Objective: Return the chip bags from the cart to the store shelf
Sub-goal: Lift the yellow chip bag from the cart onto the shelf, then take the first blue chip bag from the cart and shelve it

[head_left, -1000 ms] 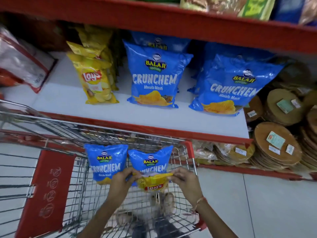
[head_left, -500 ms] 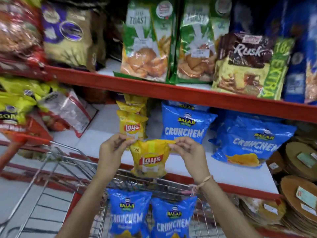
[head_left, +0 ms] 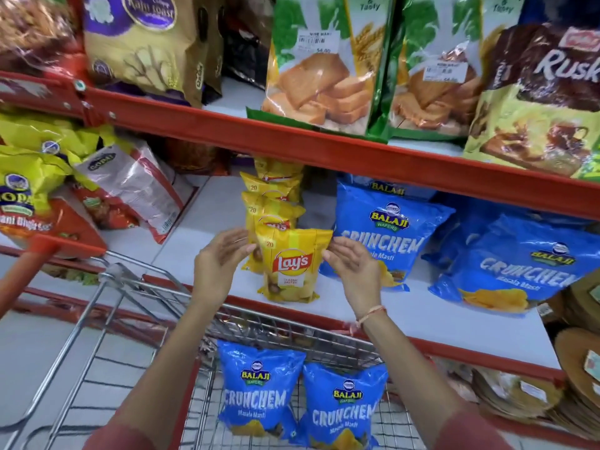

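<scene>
A: Where is the yellow Lay's bag [head_left: 293,266] right now?

B: It stands upright at the front of the white shelf [head_left: 422,315], at the head of the row of yellow Lay's bags [head_left: 269,203] behind it. Your left hand [head_left: 219,263] is at its upper left corner and your right hand [head_left: 352,264] at its upper right edge.

A: Are you gripping it?

B: Your hands look spread, fingers loose and extended. The fingertips touch or sit just beside the bag's top corners; I cannot tell whether any of them truly pinch the foil.

A: What's beside it?

B: To the right, a blue Balaji Crunchem bag [head_left: 386,228] leans on the same shelf, your right hand partly in front of it. A larger blue bag [head_left: 519,264] lies further right.

A: And the cart?

B: The wire cart [head_left: 136,287] sits below your forearms, against the shelf's red edge. Two blue Crunchem bags stand in it side by side, touching: the left one [head_left: 258,388] and the right one [head_left: 344,410].

A: Above?

B: Toast packs [head_left: 319,66] and a Rusk pack [head_left: 545,92] fill the upper shelf.
</scene>
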`<state>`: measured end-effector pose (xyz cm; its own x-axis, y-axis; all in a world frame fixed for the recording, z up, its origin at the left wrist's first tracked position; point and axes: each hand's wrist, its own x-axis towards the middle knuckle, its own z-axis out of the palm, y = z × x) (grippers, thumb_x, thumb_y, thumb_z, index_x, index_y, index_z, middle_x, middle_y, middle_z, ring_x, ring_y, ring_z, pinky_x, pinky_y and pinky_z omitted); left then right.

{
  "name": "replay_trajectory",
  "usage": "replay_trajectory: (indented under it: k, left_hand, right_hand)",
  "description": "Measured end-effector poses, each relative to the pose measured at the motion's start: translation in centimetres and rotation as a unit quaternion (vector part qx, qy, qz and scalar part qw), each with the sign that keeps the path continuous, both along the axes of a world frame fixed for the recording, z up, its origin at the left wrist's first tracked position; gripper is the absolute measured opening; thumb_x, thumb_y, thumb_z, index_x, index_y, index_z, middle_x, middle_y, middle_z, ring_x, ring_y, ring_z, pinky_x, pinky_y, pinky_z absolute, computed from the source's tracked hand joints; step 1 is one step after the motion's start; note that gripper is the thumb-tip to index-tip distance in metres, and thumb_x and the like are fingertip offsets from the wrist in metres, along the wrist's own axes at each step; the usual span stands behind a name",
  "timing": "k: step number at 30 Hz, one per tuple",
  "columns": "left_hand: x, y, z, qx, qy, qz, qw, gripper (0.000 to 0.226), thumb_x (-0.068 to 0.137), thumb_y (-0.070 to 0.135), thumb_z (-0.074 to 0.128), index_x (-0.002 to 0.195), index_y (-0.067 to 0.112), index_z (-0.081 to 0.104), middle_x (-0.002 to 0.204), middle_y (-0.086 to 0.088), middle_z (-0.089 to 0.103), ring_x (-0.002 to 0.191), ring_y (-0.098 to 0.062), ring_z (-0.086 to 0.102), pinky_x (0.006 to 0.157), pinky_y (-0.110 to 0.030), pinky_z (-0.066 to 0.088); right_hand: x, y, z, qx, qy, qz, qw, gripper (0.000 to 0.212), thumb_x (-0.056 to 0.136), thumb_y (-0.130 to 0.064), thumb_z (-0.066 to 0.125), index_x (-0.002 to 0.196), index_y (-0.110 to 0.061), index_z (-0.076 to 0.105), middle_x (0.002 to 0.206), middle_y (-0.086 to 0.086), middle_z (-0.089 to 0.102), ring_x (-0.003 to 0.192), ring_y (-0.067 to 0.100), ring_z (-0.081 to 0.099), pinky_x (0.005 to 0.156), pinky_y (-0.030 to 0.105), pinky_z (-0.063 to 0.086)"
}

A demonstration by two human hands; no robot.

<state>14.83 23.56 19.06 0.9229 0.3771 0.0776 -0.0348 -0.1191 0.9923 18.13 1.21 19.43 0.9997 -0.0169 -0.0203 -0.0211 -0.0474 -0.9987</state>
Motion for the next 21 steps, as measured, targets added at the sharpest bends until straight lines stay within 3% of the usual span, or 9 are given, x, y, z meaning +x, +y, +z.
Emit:
replay_trajectory:
  k: [5,7,9,11,13,16,18,20,21]
  left_hand:
    - [-8.1,-0.5,-6.6,0.024,0.066,0.05,0.996,0.02,0.077,0.002,0.07,0.095,0.008,0.066,0.083,0.008,0.075,0.082,-0.002,0.068,0.077,-0.008,0.052]
    - [-10.4,-0.2,-10.2,0.078,0.107,0.073,0.988,0.014,0.076,-0.001,0.07,0.086,0.007,0.068,0.073,0.023,0.073,0.072,0.011,0.064,0.069,0.0,0.047]
    - [-11.5,0.3,-12.7,0.155,0.145,0.098,0.972,0.016,0.076,0.001,0.07,0.084,0.015,0.069,0.068,0.021,0.07,0.066,0.014,0.061,0.062,0.004,0.04]
    - [-11.4,1.2,-15.0,0.206,0.196,0.082,0.955,0.02,0.076,0.003,0.071,0.093,0.014,0.069,0.084,-0.001,0.073,0.072,-0.004,0.067,0.063,-0.006,0.045]
    - [-10.6,2.3,-17.6,0.24,0.268,0.032,0.932,0.033,0.074,0.003,0.073,0.105,0.005,0.063,0.101,-0.018,0.069,0.082,-0.032,0.068,0.068,-0.03,0.051]
    - [-9.1,3.6,-20.6,0.229,0.378,0.02,0.897,0.049,0.073,0.008,0.074,0.117,0.003,0.052,0.113,-0.022,0.062,0.09,-0.04,0.064,0.07,-0.039,0.049]
    - [-8.4,3.7,-21.7,0.159,0.41,0.029,0.898,0.042,0.078,0.005,0.069,0.116,0.008,0.052,0.106,-0.015,0.061,0.086,-0.03,0.063,0.07,-0.033,0.046]
    - [-8.3,3.7,-22.8,0.098,0.421,0.023,0.902,0.026,0.085,-0.004,0.057,0.101,0.016,0.055,0.087,-0.007,0.054,0.064,-0.008,0.059,0.06,-0.014,0.045]
    - [-8.4,3.8,-23.9,0.113,0.413,0.029,0.903,0.021,0.086,-0.01,0.052,0.098,0.006,0.057,0.077,-0.005,0.051,0.053,0.001,0.057,0.053,-0.008,0.043]
  right_hand:
    - [-6.6,-1.0,-4.7,-0.105,0.012,-0.025,0.994,0.007,0.08,-0.011,0.072,0.086,-0.013,0.068,0.086,0.003,0.074,0.082,0.007,0.069,0.076,0.015,0.054]
    - [-8.9,-1.2,-8.0,-0.16,0.056,0.01,0.986,0.002,0.079,-0.014,0.072,0.08,-0.016,0.07,0.08,0.002,0.075,0.076,0.006,0.069,0.074,0.021,0.057]
    - [-10.2,-1.1,-11.1,-0.201,0.123,0.049,0.971,0.008,0.076,-0.032,0.073,0.081,-0.026,0.071,0.082,0.002,0.077,0.078,0.008,0.071,0.079,0.033,0.059]
    - [-10.2,-0.9,-14.1,-0.232,0.191,0.076,0.951,0.023,0.072,-0.042,0.072,0.09,-0.027,0.071,0.091,0.008,0.076,0.086,0.016,0.071,0.084,0.043,0.058]
    - [-9.3,0.0,-16.2,-0.291,0.234,0.107,0.922,0.032,0.078,-0.026,0.074,0.106,-0.012,0.068,0.103,0.013,0.074,0.095,0.026,0.068,0.089,0.046,0.054]
    - [-8.0,1.7,-17.3,-0.327,0.267,0.147,0.895,0.04,0.082,-0.018,0.07,0.118,-0.002,0.061,0.116,0.018,0.067,0.107,0.031,0.062,0.096,0.046,0.05]
    - [-7.5,2.6,-17.5,-0.345,0.264,0.146,0.889,0.039,0.085,-0.016,0.066,0.122,-0.006,0.058,0.118,0.017,0.066,0.11,0.03,0.061,0.099,0.042,0.048]
    - [-7.5,3.0,-17.7,-0.35,0.264,0.129,0.889,0.037,0.085,-0.014,0.066,0.121,-0.009,0.059,0.111,0.016,0.07,0.103,0.026,0.065,0.095,0.036,0.051]
    - [-7.6,3.1,-17.9,-0.355,0.265,0.12,0.888,0.035,0.084,-0.014,0.067,0.118,-0.01,0.061,0.107,0.016,0.072,0.099,0.025,0.067,0.093,0.034,0.053]
